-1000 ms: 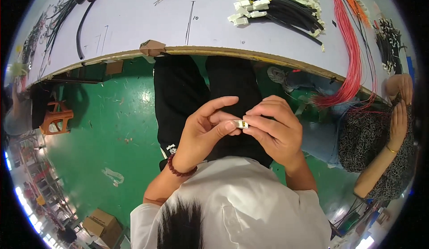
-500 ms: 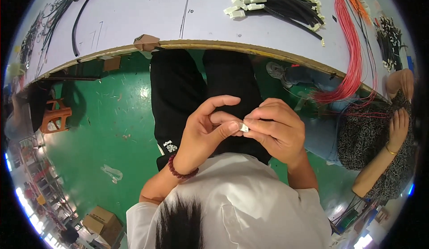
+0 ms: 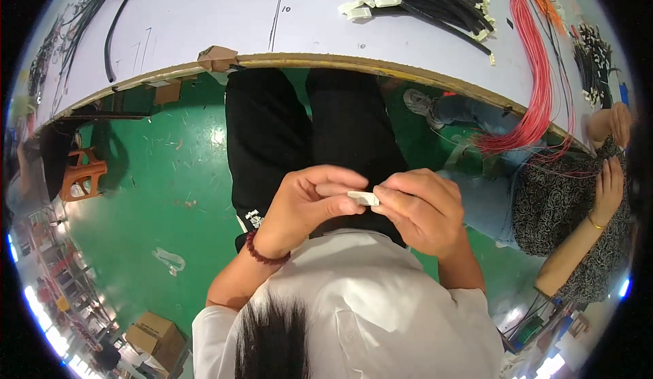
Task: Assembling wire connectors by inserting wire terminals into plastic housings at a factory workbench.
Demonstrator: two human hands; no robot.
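Note:
A small white plastic connector housing (image 3: 363, 198) is held in front of my lap, lying roughly crosswise between both hands. My right hand (image 3: 425, 212) pinches its right end between thumb and fingers. At the other end, the thumb and a bent finger of my left hand (image 3: 309, 205) close on the housing. The left forefinger stretches above it, slightly blurred. More of the housing's long side shows between the fingertips; its ends are partly hidden by them.
On the white table (image 3: 204, 19) ahead lies a bundle of black cables (image 3: 442, 8) with white connectors. Red wires (image 3: 530, 59) hang over the edge at right. A co-worker's arm (image 3: 578, 246) is at far right. An orange stool (image 3: 83, 175) stands left, a cardboard box (image 3: 156, 338) lower left.
The housing has turned and shows more of its length between my hands. My left forefinger has come down, and the left hand has shifted slightly left.

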